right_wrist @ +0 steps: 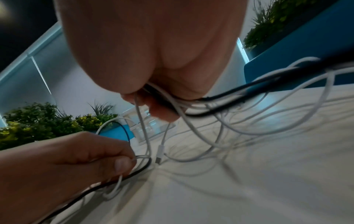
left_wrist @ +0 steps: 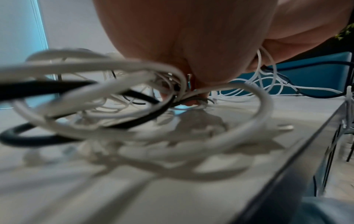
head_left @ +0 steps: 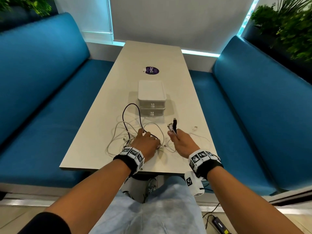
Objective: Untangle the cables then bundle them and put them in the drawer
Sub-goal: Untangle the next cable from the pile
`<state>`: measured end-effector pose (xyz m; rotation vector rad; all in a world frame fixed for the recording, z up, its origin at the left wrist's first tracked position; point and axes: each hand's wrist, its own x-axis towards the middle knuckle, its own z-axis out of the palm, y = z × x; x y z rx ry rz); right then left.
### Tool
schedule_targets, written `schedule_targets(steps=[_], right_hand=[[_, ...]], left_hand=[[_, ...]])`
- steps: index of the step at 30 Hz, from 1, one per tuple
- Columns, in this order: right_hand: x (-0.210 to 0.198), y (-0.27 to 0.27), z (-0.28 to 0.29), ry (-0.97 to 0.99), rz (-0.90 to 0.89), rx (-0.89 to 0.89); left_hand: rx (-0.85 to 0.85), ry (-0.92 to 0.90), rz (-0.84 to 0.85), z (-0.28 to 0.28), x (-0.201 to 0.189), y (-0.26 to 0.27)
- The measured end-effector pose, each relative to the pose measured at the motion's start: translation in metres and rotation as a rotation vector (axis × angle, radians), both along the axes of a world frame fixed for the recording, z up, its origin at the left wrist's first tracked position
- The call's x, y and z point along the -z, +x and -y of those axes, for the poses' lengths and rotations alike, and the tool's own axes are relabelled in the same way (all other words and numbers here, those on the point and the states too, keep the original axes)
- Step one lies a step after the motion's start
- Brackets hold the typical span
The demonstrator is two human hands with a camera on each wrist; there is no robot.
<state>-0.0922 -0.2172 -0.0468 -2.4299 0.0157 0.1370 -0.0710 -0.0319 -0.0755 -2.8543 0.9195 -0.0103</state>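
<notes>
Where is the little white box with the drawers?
In the head view, the white drawer box sits in the middle of the table, just beyond the tangled cables, between them and a purple sticker. Both drawers look closed.

In the head view the left hand (head_left: 146, 142) covered the centre of the cable tangle (head_left: 133, 130), so which strands its fingers pinched could not be told there. The connector ends (head_left: 173, 126) standing up from the right hand (head_left: 181, 141) were too small to tell by type. The purple sticker (head_left: 152, 70) in the upper middle was only partly readable. In the left wrist view the near loops across the lower left of the frame were blurred, and the palm hid the fingertips. In the right wrist view the palm hid where the cables entered the grip, and the strands at right were smeared.
</notes>
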Motion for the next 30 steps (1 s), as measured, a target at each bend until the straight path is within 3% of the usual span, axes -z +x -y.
schedule_targets(steps=[2, 7, 8, 11, 13, 19, 24, 30], right_hand=[[0.0, -0.004, -0.008, 0.036, 0.004, -0.047], [0.003, -0.006, -0.026, 0.354, -0.123, -0.073], [0.004, -0.005, -0.028, 0.305, -0.124, -0.098], [0.007, -0.006, -0.023, -0.119, -0.077, -0.231], [0.009, -0.006, -0.014, -0.269, -0.063, -0.218], [-0.006, 0.004, 0.014, -0.415, -0.006, -0.049], [-0.011, -0.001, 0.03, -0.569, -0.006, -0.003], [-0.013, -0.003, 0.046, -0.576, -0.031, 0.062]], left_hand=[[-0.004, 0.008, 0.0, 0.002, 0.0, -0.001], [-0.013, 0.015, 0.0, 0.007, 0.002, 0.0], [-0.01, 0.019, -0.008, 0.007, 0.003, 0.0], [0.035, 0.017, 0.02, 0.003, 0.004, 0.0], [0.089, 0.016, 0.063, 0.0, 0.004, -0.002], [0.132, -0.028, 0.106, -0.003, 0.003, 0.0], [0.125, -0.029, 0.041, -0.009, 0.0, 0.001], [0.1, -0.051, 0.011, -0.021, 0.006, 0.006]])
